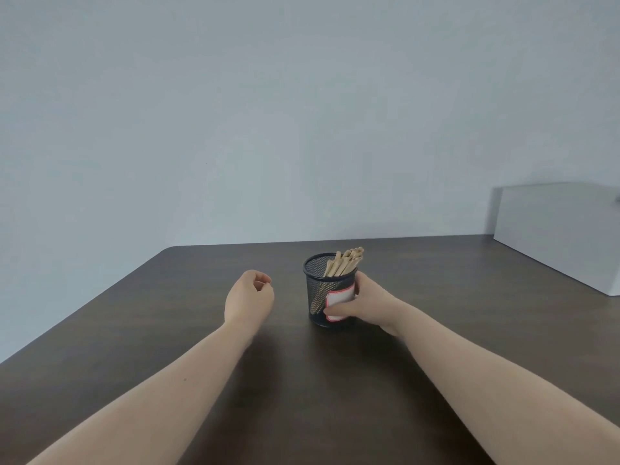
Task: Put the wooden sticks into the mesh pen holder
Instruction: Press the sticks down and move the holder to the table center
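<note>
My right hand [367, 305] wraps around the side of the mesh pen holder [330, 290], thumb across its white label [339, 302], I judge to keep it from tipping. The wooden sticks [344, 262] stand bundled inside, leaning toward the right rim. My left hand [249, 295] hangs loosely curled and empty just above the tabletop [167, 330], left of the holder. I see no loose sticks, so the job looks done. A white box [557, 229] sits far right.
</note>
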Available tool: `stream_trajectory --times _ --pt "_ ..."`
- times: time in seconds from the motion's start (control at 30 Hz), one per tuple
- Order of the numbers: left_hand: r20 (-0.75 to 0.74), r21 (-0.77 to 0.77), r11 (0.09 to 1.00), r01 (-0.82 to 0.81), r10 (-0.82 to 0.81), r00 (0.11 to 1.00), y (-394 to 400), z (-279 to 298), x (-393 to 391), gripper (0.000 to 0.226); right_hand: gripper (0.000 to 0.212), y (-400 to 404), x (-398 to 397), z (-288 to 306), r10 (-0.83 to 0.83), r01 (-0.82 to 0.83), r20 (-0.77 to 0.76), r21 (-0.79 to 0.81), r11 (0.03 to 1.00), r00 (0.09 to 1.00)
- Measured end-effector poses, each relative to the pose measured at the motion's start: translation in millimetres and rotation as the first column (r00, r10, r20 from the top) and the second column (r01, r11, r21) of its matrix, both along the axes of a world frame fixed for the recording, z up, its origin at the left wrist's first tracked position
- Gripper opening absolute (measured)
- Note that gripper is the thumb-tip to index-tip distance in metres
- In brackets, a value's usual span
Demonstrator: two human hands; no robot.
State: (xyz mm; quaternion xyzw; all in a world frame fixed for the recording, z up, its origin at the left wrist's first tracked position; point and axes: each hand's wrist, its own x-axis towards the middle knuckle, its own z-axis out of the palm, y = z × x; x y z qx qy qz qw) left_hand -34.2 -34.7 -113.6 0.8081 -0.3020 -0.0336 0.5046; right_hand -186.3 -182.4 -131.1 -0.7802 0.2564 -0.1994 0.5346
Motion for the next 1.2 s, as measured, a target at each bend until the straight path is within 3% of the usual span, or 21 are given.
stream_trajectory --times 0.17,0.33,0.47,0.7,0.97,1.2 --pt "-0.039 -0.009 1.0 -0.023 0.022 0.999 -5 -7 4 0.016 0.085 17 11 -7 -0.356 0.366 0.086 -0.165 0.916 0.931" --pt "-0.057 -0.004 1.0 -0.02 0.02 0.998 -10 -16 2 0.018 0.09 12 0 -11 -0.326 0.316 -0.011 -0.221 0.923 0.945" --pt "-0.077 0.004 1.0 -0.012 0.012 0.997 -13 -23 2 0.019 0.122 -1 -14 -14 -0.323 0.26 -0.19 -0.293 0.92 0.927" --pt "-0.04 0.012 1.0 -0.02 0.02 0.999 -27 -29 7 0.018 0.119 -6 1 -15 -0.319 0.252 -0.173 -0.323 0.912 0.932" --pt "-0.006 0.021 1.0 -0.023 0.023 1.0 -52 -30 22 0.021 0.087 -26 29 -17 -0.348 0.276 -0.16 -0.352 0.894 0.924" --pt "-0.016 -0.002 0.999 -0.033 0.033 0.999 -83 -28 45 0.023 0.086 -63 57 -16 -0.358 0.284 -0.16 -0.355 0.89 0.92"
